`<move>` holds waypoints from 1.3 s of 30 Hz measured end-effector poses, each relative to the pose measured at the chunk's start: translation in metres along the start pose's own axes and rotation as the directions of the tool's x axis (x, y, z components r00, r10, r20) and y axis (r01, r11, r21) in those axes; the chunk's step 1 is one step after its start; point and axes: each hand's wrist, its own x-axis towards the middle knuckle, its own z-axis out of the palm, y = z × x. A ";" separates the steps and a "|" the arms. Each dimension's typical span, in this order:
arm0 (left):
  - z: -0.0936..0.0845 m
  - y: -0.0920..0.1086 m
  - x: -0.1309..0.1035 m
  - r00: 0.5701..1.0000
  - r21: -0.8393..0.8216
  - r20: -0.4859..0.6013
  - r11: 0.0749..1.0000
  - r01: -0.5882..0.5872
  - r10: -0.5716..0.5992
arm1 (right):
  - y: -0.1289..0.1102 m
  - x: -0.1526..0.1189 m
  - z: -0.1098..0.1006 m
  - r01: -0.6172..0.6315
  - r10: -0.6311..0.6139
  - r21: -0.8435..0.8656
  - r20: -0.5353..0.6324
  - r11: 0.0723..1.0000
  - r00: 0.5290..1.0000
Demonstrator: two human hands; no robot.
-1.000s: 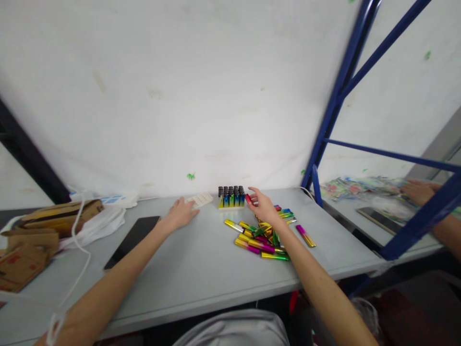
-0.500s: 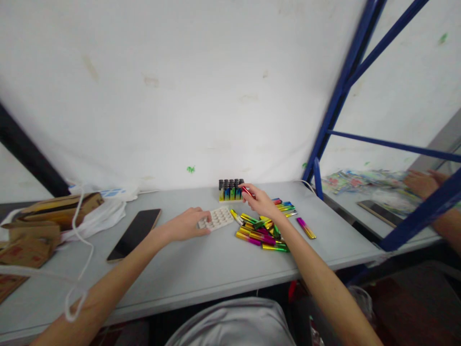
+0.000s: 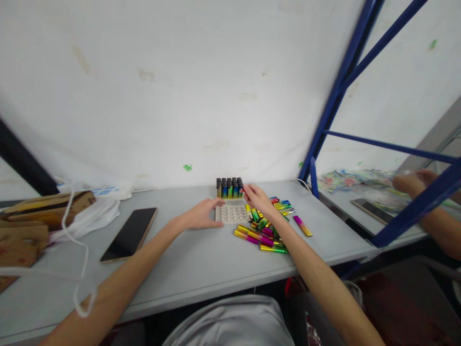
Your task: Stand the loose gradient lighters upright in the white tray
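Tray: pale, gridded with round hollows (image 3: 232, 215) — lies flat on the grey table (image 3: 187, 274), its left end between left thumb and fingers, below and left of the right fingertips.
Left hand (image 3: 202, 214): spread across that end, thumb at the near corner, fingers at the far corner, gripping the tray.
Right hand (image 3: 257, 198): fingertips pinched on a red piece (image 3: 245, 191), mostly hidden by the fingers; held beside the block's right end.
Block: black-topped lighters (image 3: 229, 188) upright in rows, just beyond the left fingers and the tray's far edge; can't tell if it touches the tray.
Pile: shiny coloured pieces (image 3: 262, 235), on the near side of the right fingers, under the wrist; one purple-yellow piece (image 3: 302, 226) apart, right of the wrist.
Phone (image 3: 130, 234): flat, dark screen up — left of the left fingers, by the forearm.
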 end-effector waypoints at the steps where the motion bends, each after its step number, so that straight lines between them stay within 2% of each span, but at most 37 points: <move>1: 0.002 -0.003 -0.003 1.000 -0.002 -0.022 1.000 0.009 -0.009 | -0.002 -0.001 0.003 -0.024 0.023 0.062 0.031 0.998 0.999; 5: 0.007 -0.014 -0.011 0.992 0.055 -0.103 0.996 0.077 -0.071 | -0.010 -0.008 0.013 -0.050 0.025 0.230 0.107 0.972 0.994; 11: 0.014 -0.018 -0.011 0.989 0.037 -0.136 0.997 0.061 -0.056 | -0.022 -0.018 0.019 -0.141 0.068 0.342 0.217 0.929 0.974; 13: 0.017 -0.017 -0.011 0.986 0.030 -0.159 0.998 0.061 -0.055 | -0.024 -0.018 0.020 -0.165 0.096 0.340 0.212 0.926 0.973; 18: 0.024 -0.012 -0.012 0.978 0.032 -0.209 0.999 0.030 -0.023 | -0.021 -0.017 0.024 -0.069 0.069 0.170 0.007 0.983 0.998; 24: 0.026 -0.011 -0.012 0.974 0.034 -0.227 0.999 0.027 -0.019 | -0.012 -0.015 0.022 0.007 -0.026 -0.114 -0.163 0.993 0.986; 28: 0.026 -0.011 -0.012 0.974 0.032 -0.228 0.999 0.022 -0.014 | -0.010 -0.013 0.022 0.025 -0.055 -0.174 -0.172 0.984 0.984; 35: 0.025 -0.015 -0.011 0.975 0.024 -0.220 1.000 0.014 -0.009 | -0.015 -0.016 0.024 0.111 -0.130 -0.145 -0.129 0.983 0.983; 39: 0.024 -0.018 -0.012 0.979 0.001 -0.206 1.000 -0.002 0.002 | -0.015 -0.017 0.026 0.140 -0.169 -0.202 -0.134 0.969 0.977</move>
